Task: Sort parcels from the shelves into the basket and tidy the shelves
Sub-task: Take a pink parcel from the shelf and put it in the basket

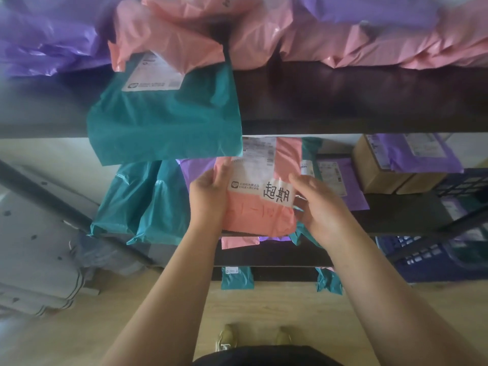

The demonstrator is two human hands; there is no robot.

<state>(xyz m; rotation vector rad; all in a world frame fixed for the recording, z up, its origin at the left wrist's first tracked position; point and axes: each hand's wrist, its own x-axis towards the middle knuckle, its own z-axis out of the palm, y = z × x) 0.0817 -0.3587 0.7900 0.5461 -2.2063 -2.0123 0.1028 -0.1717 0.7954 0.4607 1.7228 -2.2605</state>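
I hold a pink parcel (260,215) with a white label and black handwriting in front of the middle shelf. My left hand (208,196) grips its left edge, thumb on the front. My right hand (320,204) holds its right edge, fingers curled round it. Under and behind it lie purple parcels (340,180) and teal parcels (142,199) on the same shelf. A large teal parcel (163,120) with a label hangs over the upper shelf's front edge (369,101). A dark blue basket (433,257) stands at the lower right, partly hidden by the shelf frame.
Pink parcels (264,35) and purple ones (47,35) are piled on the top shelf. A cardboard box (380,170) with a purple parcel on it sits at the right of the middle shelf. Small teal parcels (236,277) poke out of a lower shelf. Wooden floor lies below.
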